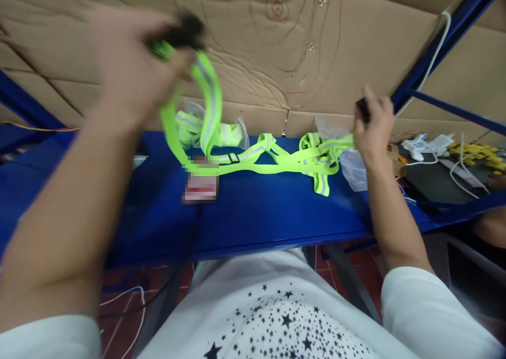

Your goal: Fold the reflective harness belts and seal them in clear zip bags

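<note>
My left hand is raised above the blue shelf, closed on one end of a neon yellow-green reflective strap with a dark buckle at its top; the hand is blurred by motion. The strap loops down and runs across the shelf to the right. My right hand is closed on the strap's other end, with a small dark piece between its fingertips. More of the same strap lies bunched on the shelf.
Clear plastic bags with more neon straps lie at the shelf's back, against a cardboard wall. A blurred card lies on the shelf. White cables and yellow parts sit on the right. Another person's arm shows at far right.
</note>
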Tool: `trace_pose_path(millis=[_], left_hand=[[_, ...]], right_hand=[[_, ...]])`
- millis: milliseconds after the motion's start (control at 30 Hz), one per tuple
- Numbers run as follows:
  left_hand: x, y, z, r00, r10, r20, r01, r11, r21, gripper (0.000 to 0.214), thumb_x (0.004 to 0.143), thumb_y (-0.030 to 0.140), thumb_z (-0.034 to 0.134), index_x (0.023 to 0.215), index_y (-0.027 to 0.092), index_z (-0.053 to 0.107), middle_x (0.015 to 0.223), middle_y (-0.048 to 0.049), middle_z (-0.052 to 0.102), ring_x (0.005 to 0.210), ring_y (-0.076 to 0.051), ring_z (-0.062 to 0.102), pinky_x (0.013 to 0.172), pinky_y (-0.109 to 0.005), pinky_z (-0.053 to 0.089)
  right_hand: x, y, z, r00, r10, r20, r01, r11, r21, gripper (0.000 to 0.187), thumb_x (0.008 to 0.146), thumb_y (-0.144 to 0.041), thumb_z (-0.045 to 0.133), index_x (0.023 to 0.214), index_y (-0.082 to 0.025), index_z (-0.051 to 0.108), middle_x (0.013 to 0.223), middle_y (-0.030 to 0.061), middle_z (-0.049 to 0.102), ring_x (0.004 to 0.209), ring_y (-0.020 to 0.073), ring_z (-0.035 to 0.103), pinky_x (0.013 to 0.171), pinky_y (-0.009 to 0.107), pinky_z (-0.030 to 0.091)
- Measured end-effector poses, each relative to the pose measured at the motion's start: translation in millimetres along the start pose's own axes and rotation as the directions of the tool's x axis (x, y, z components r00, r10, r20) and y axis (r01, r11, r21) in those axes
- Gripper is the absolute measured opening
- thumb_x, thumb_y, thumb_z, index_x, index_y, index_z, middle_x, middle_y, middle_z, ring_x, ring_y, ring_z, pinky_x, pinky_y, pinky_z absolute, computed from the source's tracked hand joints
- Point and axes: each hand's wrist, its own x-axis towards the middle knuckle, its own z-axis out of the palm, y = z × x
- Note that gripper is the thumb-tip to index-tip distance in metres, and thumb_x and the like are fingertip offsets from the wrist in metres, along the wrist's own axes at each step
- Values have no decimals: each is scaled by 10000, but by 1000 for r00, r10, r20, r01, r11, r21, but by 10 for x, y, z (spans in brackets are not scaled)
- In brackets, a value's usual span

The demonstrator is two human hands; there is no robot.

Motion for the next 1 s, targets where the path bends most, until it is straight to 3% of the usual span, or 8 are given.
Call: trace_pose_path(millis=[67, 133, 233, 433, 667, 767, 900, 1000], left_hand=[[129, 609, 17, 986, 66, 154, -50, 993, -106, 351, 1127, 304, 445, 1348, 177, 687, 1160, -46, 788, 1016, -150, 691, 929, -334, 634], [183, 1098, 28, 962, 195, 190, -161, 970, -181, 353, 1114, 228, 433, 1357, 139, 673, 1217, -97, 781, 1111, -204, 711, 930, -368, 643], [131, 1423, 69, 945, 266, 191, -238, 959, -155, 387, 1095, 134, 403, 1402, 137, 638, 1291, -124, 756, 1206, -245, 713, 833, -343, 656], [-24, 1325, 219, 963, 210, 166, -182, 969, -169, 414, 1073, 134, 465, 1460, 169, 607, 1324, -146, 740, 1224, -276, 719, 891, -378, 666], [-41, 1531, 259, 948, 260, 184, -230, 958, -170, 421, 1062, 86, 447, 1460, 113, 580, 1298, -175, 743, 1207, -278, 718, 891, -377, 653], [-31, 1514, 258, 946, 244, 215, -207, 961, -182, 424, 1073, 98, 419, 1465, 129, 578, 1298, -174, 740, 1216, -274, 708, 894, -379, 645], [-23, 1453, 276, 953, 208, 218, -184, 975, -127, 397, 1077, 120, 421, 1425, 148, 610, 1259, -146, 755, 1185, -254, 709, 853, -346, 635], [-35, 1476, 312, 942, 247, 229, -228, 968, -107, 386, 1080, 116, 398, 1398, 131, 617, 1243, -145, 760, 1165, -243, 709, 794, -322, 626]], right_hand=[[-113, -525, 7, 969, -217, 119, 205, 973, 107, 631, 949, -287, 587, 1569, -186, 525, 1291, 184, 654, 1206, 353, 606, 1043, 577, 499], [-249, -934, -9, 917, -351, 188, 295, 917, 269, 647, 959, -280, 565, 1596, -214, 475, 1345, 167, 645, 1229, 350, 611, 1051, 567, 517], [-408, -1240, -31, 885, -425, 189, 330, 860, 389, 626, 972, -248, 522, 1595, -215, 466, 1351, 155, 651, 1212, 332, 625, 1043, 541, 534], [-490, -1236, -6, 865, -460, 198, 339, 829, 444, 651, 953, -224, 523, 1600, -216, 456, 1338, 141, 650, 1172, 319, 616, 1011, 520, 532], [-562, -1294, 64, 864, -441, 245, 342, 869, 358, 717, 911, -207, 546, 1618, -186, 427, 1381, 160, 626, 1171, 348, 588, 1037, 555, 484], [-552, -1246, 89, 868, -432, 244, 331, 870, 365, 713, 905, -213, 540, 1611, -195, 440, 1370, 155, 633, 1178, 348, 585, 1037, 547, 486], [-518, -1205, 56, 888, -409, 211, 324, 882, 343, 710, 911, -238, 534, 1614, -203, 439, 1353, 154, 639, 1167, 349, 584, 1037, 545, 486], [-519, -1234, 16, 869, -441, 224, 354, 871, 341, 724, 911, -244, 543, 1624, -206, 429, 1368, 156, 638, 1168, 354, 591, 1021, 544, 491]])
